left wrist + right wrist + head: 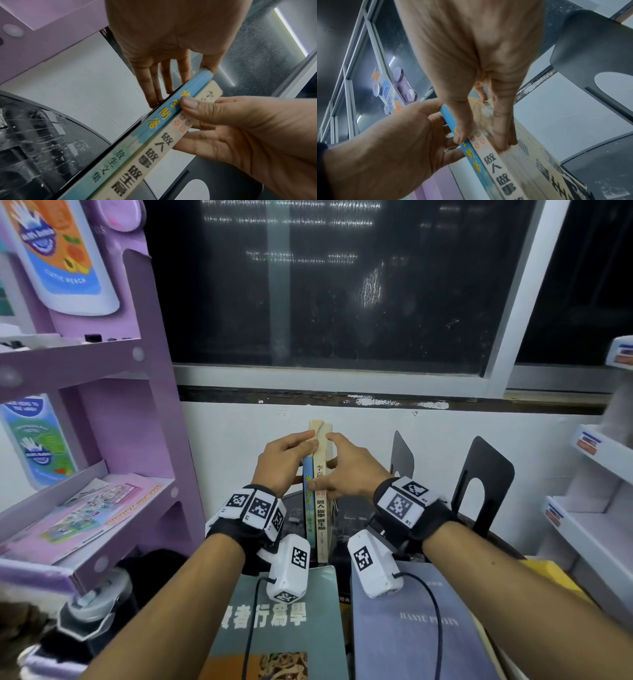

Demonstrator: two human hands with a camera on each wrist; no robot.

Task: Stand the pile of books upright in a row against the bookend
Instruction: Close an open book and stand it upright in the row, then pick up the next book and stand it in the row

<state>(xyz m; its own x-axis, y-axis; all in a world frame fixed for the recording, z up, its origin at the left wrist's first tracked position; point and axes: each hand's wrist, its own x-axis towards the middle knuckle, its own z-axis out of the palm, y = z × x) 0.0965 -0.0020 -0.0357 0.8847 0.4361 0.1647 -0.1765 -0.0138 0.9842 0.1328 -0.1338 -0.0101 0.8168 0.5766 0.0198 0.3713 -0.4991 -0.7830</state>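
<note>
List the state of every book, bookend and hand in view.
Blue-spined book: upright, left hand's flat fingers against it.
Cream-spined book: upright beside the blue one, right hand pinching it.
Two black metal bookends: standing apart, unused.
Grey-green book and lavender book: lying flat.

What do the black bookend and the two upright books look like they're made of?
Black bookend: probably thin sheet metal, matte painted, with a cut-out arch. Blue book: paperback, seemingly glossy spine. Cream book: paperback with matte, yellowed paper. Left hand and right hand press them together.
</note>
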